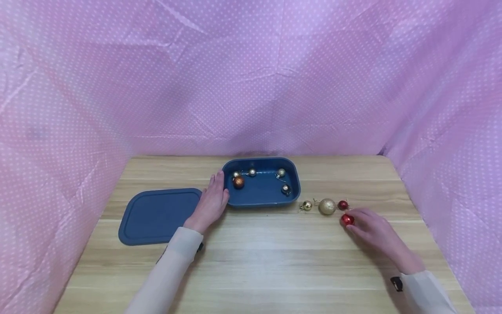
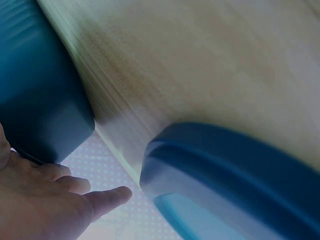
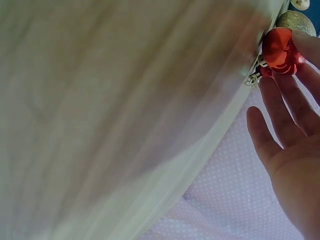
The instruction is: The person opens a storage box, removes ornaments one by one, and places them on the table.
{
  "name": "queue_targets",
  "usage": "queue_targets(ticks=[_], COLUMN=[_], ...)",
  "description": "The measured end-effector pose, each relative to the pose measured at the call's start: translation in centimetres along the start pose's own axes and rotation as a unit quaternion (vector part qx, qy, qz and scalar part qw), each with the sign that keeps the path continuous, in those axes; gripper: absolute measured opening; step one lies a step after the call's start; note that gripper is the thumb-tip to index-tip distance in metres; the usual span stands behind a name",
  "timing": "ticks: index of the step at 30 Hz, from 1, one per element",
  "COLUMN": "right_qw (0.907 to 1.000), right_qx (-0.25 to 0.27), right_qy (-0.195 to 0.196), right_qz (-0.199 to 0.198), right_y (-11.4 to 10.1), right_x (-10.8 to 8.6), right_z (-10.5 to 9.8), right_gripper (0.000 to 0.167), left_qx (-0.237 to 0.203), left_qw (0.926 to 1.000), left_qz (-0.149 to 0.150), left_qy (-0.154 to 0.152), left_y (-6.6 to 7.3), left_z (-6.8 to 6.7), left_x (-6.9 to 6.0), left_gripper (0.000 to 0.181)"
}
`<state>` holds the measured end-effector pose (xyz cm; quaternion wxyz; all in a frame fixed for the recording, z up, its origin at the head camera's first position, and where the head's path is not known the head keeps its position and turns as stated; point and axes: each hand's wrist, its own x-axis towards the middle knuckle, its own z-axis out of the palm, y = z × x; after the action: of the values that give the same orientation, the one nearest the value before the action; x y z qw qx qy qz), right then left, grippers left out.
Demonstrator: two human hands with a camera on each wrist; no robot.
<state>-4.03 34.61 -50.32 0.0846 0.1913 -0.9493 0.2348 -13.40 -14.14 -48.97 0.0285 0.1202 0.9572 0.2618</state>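
Note:
My right hand (image 1: 374, 231) pinches a shiny red Christmas bauble (image 1: 347, 220) between thumb and fingers, low at the table's right side. In the right wrist view the red bauble (image 3: 278, 48) sits at the fingertips. Just beyond it lie a smaller red bauble (image 1: 343, 205), a large glittery gold bauble (image 1: 327, 206) and a small gold bauble (image 1: 307, 205). With straight fingers my left hand (image 1: 210, 203) rests against the left end of a blue box (image 1: 259, 204). Inside the box are an orange bauble (image 1: 238, 182) and several small gold and silvery ones.
A blue lid (image 1: 158, 216) lies flat on the wooden table (image 1: 266, 261), left of the box and partly beneath the left forearm. Pink dotted cloth (image 1: 251, 87) hangs behind the table and along both sides.

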Motion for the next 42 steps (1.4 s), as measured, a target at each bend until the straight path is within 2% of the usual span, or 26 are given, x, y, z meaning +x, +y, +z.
queue_targets(ticks=[7, 12, 15, 20, 25, 30, 36, 42], right_qw=[0.9995, 1.0000, 0.9996, 0.9958, 0.9837, 0.9746, 0.9746, 0.9813], right_qx=[0.010, 0.005, 0.003, -0.006, 0.025, 0.054, 0.058, 0.065], right_qy=[-0.018, 0.001, 0.025, 0.086, 0.163, 0.198, 0.203, 0.173], right_qz=[0.024, 0.008, -0.009, -0.030, -0.071, -0.091, -0.074, -0.052], right_y=[-0.2, -0.5, -0.7, -1.4, -2.9, -4.7, -6.5, -7.7], right_x=[-0.1, -0.1, -0.2, 0.2, 1.2, 2.6, 4.3, 6.2], right_z=[-0.3, -0.8, -1.0, -1.2, -1.1, -0.7, 0.1, 1.3], right_gripper=[0.041, 0.044, 0.046, 0.043, 0.040, 0.038, 0.041, 0.036], left_qx=[-0.001, -0.002, -0.002, -0.001, -0.001, 0.000, 0.001, -0.001], left_qw=[1.0000, 1.0000, 1.0000, 1.0000, 1.0000, 1.0000, 1.0000, 0.9999], left_qz=[0.000, 0.002, 0.002, 0.000, 0.001, 0.002, 0.007, 0.013], left_qy=[-0.004, -0.003, -0.002, -0.003, -0.001, -0.001, 0.003, 0.009], left_y=[0.0, 0.1, 0.1, 0.0, 0.2, 0.1, 0.0, -0.1], left_z=[-0.1, -0.1, -0.2, -0.3, -0.3, -0.2, 0.0, -0.1], left_x=[-0.1, -0.2, -0.2, -0.2, -0.2, -0.1, 0.0, 0.0], left_gripper=[0.066, 0.066, 0.066, 0.066, 0.066, 0.066, 0.067, 0.067])
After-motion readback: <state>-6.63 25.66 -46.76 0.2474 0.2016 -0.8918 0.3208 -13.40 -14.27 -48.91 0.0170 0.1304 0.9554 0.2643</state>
